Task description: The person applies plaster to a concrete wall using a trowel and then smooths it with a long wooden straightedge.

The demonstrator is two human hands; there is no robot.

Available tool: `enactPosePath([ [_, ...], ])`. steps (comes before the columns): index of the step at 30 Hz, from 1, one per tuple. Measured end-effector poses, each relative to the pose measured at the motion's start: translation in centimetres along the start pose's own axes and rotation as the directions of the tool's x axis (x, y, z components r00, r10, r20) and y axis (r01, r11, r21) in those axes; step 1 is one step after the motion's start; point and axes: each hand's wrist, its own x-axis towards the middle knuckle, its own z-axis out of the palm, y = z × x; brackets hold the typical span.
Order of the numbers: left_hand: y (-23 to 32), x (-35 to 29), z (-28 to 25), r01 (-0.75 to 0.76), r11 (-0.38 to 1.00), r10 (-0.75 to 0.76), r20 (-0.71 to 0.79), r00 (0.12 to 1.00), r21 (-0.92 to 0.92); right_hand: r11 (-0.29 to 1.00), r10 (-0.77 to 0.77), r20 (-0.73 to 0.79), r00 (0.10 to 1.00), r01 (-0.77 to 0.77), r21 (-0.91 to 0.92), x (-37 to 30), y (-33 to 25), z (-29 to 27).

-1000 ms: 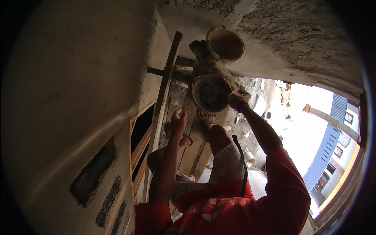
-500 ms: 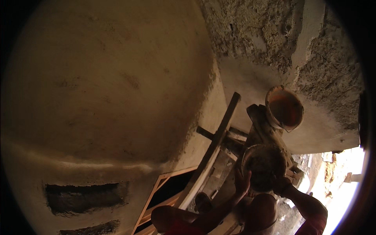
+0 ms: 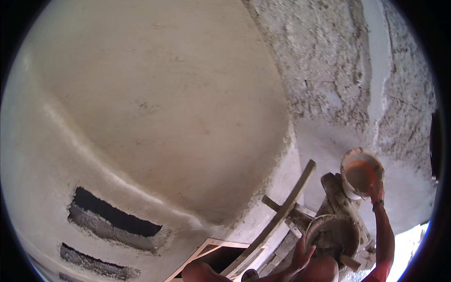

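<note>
A round mortar bucket [image 3: 355, 230], caked with grey mix, sits at the lower right by my knees. My left hand [image 3: 301, 254] grips its near left rim, the thumb on the inner side. Leaning out over its lower right edge is a wooden handle [image 3: 350, 263]; the tool's other end is hidden in the bucket. Just beyond stands a pale pail [image 3: 350, 189] with an orange-tinted inside and what looks like liquid in it. My right hand [image 3: 377, 191] is at the pail's right rim, its fingers reaching over and inside, where their grip is unclear.
Rough wooden beams [image 3: 286, 207] and planks [image 3: 336, 192] lie around and beneath the containers. On the left curves a smooth plastered wall [image 3: 178, 108] with dark rectangular openings [image 3: 112, 221]. Rough, unplastered wall [image 3: 324, 61] is at the upper right. A wooden frame [image 3: 202, 249] stands below.
My right hand has left the mortar bucket and moved out to the pail. The wooden handle now shows at the bucket's edge. The view has shifted and brightened; my left hand stays on the rim.
</note>
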Motion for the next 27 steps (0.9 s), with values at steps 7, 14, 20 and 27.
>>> enactPosePath([
  [7,-1.5,-0.9,-0.5,0.001,0.999,-0.001,0.013,1.0,0.038,0.767,0.447,0.172,0.878,-0.475,0.432,-5.4,-7.9,-2.9],
  [14,-1.8,0.3,-1.8,0.031,0.99,-0.019,0.088,0.996,-0.135,-0.006,0.17,0.7,0.694,-0.709,0.705,-5.3,-7.5,-0.9],
  [20,-0.7,2.9,-2.8,0.181,0.941,-0.093,0.299,0.95,-0.284,0.022,0.363,0.587,0.723,-0.637,0.771,-5.1,-7.6,0.0],
  [27,2.6,3.0,-3.6,0.231,0.919,-0.138,0.289,0.947,-0.319,0.124,0.358,0.42,0.834,-0.488,0.864,-5.3,-6.7,0.8],
])
